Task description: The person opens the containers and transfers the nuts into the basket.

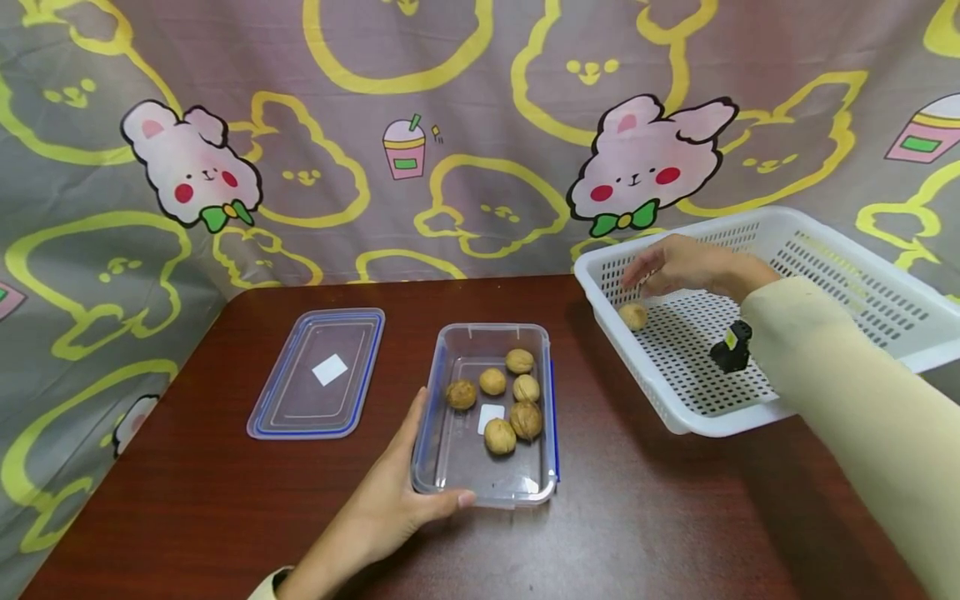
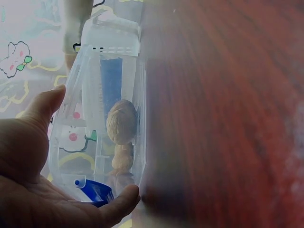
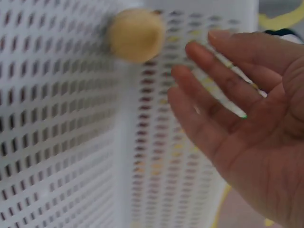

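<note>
A clear plastic food container (image 1: 489,337) with several walnuts (image 1: 499,437) in it stands on the table. My left hand (image 1: 397,492) grips its near left corner, thumb over the front rim and fingers along the left side. The left wrist view shows this hand (image 2: 28,156) spread around the container wall (image 2: 71,118). My right hand (image 1: 686,265) is inside the white plastic basket (image 1: 663,400), above a single walnut (image 1: 633,316). In the right wrist view, the fingers (image 3: 199,114) are apart and loosely bent, beside the walnut (image 3: 137,35), holding nothing.
A clear lid with a blue seal (image 1: 318,375) lies flat on the table, left of the container. A small black object with a yellow label (image 1: 732,347) shows by the right wrist, over the basket. Patterned cloth (image 1: 465,133) hangs behind the table.
</note>
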The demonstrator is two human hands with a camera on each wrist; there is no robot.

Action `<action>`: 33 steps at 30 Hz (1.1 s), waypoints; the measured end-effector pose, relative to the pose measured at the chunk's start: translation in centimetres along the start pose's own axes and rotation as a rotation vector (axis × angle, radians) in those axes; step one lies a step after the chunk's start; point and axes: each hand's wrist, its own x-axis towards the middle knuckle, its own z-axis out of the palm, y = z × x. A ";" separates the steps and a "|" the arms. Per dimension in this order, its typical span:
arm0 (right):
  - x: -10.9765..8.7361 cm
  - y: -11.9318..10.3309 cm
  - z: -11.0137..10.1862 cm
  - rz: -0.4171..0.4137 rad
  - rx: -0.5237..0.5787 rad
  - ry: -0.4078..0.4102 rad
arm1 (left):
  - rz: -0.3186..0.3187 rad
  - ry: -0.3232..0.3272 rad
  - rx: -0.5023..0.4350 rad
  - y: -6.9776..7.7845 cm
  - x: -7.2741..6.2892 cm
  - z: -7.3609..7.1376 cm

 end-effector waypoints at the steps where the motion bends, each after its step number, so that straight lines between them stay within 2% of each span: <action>1: -0.2 -0.5 -0.1 -0.001 -0.007 0.016 | 0.000 0.000 -0.001 0.0 0.0 0.0; 5: -1.1 -2.7 -0.7 -0.024 -0.041 0.060 | -0.010 0.001 -0.003 0.0 -0.1 0.0; 9: -2.1 -5.1 -0.9 -0.045 -0.024 0.091 | -0.015 0.002 -0.009 0.0 -0.1 0.0; 14: -3.4 -8.2 0.2 -0.103 0.082 0.103 | -0.014 0.005 -0.003 0.0 -0.1 0.0; 18: -4.3 -10.4 1.9 -0.160 0.175 0.081 | -0.009 0.005 -0.004 -0.1 -0.1 0.0; 23: -5.0 -12.7 4.1 -0.183 0.171 0.056 | -0.003 0.006 -0.007 -0.1 -0.1 0.0; 29: -4.1 -14.1 6.8 -0.176 0.273 -0.023 | -0.011 0.004 -0.010 -0.1 -0.1 0.0; 33: -3.4 -14.5 8.4 -0.180 0.292 -0.104 | -0.008 0.000 -0.017 -0.1 -0.1 0.0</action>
